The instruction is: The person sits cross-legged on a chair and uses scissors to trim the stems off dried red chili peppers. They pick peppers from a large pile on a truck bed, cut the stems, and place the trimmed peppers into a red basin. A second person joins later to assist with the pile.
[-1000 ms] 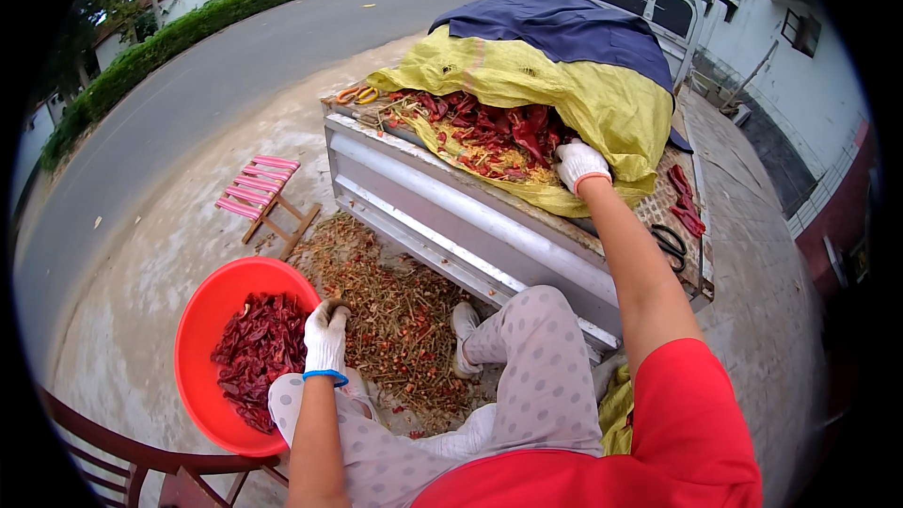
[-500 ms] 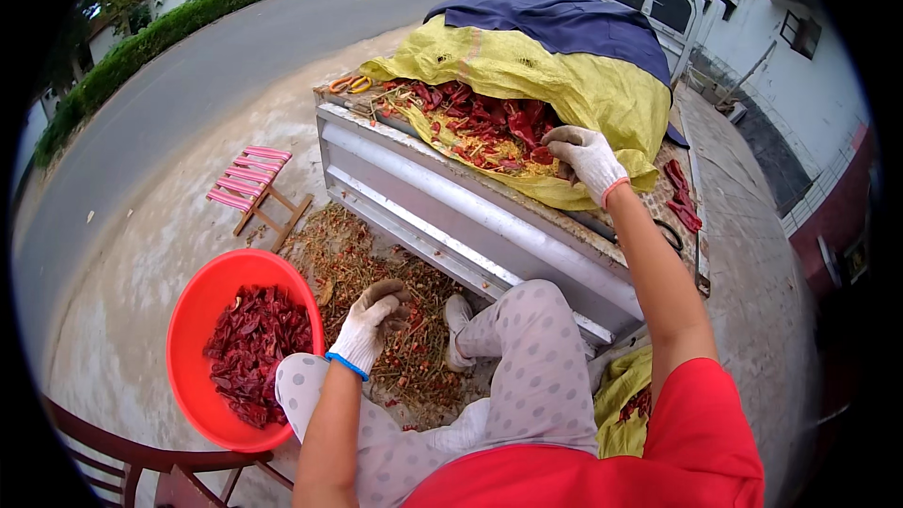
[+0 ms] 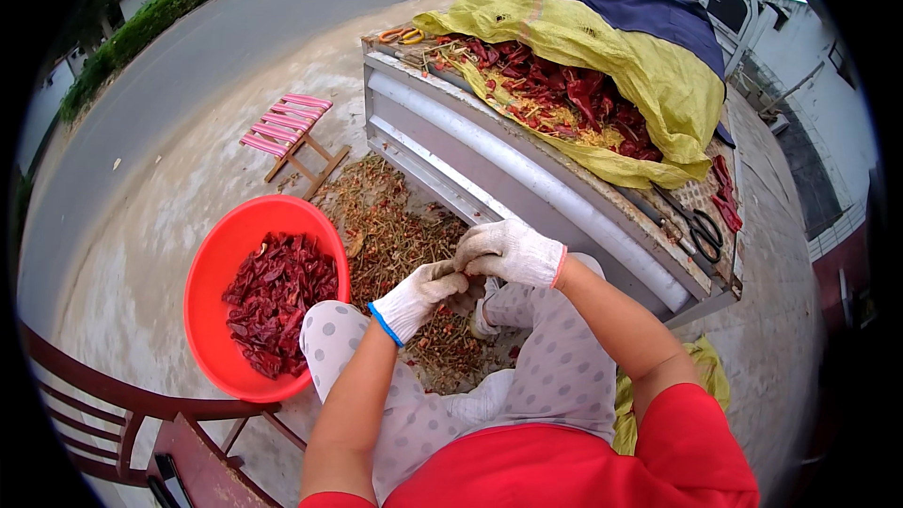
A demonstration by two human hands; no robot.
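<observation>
Both my gloved hands meet over my lap, fingers pinched together. My left hand (image 3: 417,299), with a blue cuff, touches the fingertips of my right hand (image 3: 517,252), which has an orange-edged cuff. Whatever lies between them is hidden by the gloves. Below the hands, a heap of dry stems and scraps (image 3: 400,216) covers the ground. To the left stands a red plastic basin (image 3: 199,292) with dried red chilies (image 3: 282,306) inside. Ahead, an open yellow woven sack (image 3: 682,118) on the truck bed shows more dried chilies (image 3: 588,89) among yellowish seeds.
Black-handled scissors (image 3: 705,235) lie at the bed's right corner beside loose chilies (image 3: 726,196); orange-handled scissors (image 3: 404,35) lie at its left corner. The metal tailgate (image 3: 527,179) rises before my knees. A striped folding stool (image 3: 290,122) and a wooden chair (image 3: 141,404) stand left.
My right hand has come back from the sack's mouth down to my left hand. The two now touch. The view has shifted, bringing the black scissors fully into sight.
</observation>
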